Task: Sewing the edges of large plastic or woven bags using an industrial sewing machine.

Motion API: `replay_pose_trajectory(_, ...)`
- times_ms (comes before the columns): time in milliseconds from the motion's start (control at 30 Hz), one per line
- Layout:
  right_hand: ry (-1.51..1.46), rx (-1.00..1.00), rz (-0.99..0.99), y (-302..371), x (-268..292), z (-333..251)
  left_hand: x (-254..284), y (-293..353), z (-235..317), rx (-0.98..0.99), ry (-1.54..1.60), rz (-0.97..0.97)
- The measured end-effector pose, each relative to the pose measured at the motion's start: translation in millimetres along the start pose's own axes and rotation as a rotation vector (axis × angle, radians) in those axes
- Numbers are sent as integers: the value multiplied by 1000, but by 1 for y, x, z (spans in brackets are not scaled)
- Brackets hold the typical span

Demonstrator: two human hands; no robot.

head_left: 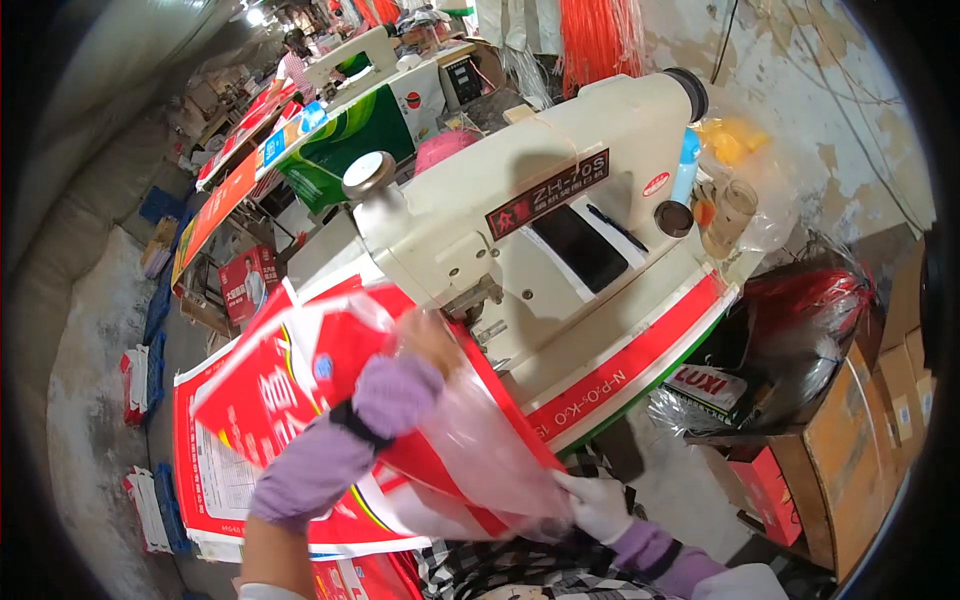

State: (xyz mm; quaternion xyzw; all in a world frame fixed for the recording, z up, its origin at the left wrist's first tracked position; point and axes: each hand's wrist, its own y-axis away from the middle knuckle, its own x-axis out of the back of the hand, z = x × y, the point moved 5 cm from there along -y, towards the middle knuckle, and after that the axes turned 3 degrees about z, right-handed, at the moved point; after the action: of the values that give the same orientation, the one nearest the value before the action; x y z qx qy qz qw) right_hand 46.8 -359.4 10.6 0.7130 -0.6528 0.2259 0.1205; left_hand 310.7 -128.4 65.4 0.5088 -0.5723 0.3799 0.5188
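A red and white printed plastic sack [400, 450] lies across the left end of a cream industrial sewing machine [540, 150], with part of it smeared by motion. My left hand [428, 342] is at the sack's upper part, close beside the needle area; its fingers are too blurred to make out. A purple sleeve covers that forearm. At the sack's lower right corner, my right hand [597, 506], in a white glove, is closed on the edge. Underneath, more printed sacks [210, 470] lie stacked on the left.
On the machine bed are a dark phone [575, 245] and a pen [617, 228]. Behind them stand a glass jar [732, 212] and a light blue bottle [687, 165]. Cardboard boxes [850, 450] sit at the right. Another person [292, 65] is far off at the upper left.
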Motion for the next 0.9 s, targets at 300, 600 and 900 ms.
replay_pose_trajectory(300,-269,-129,-83,-171,-62,-32,53,127,-167,-451,-340,-296)
replay_pose_trajectory(600,-1046,-100,-470,-62,-146,-66,-3,307,17,385,1790,-727)
replay_pose_trajectory(900,-863,-172,-180,-32,-88,-59,142,205,116,-813,224,322)
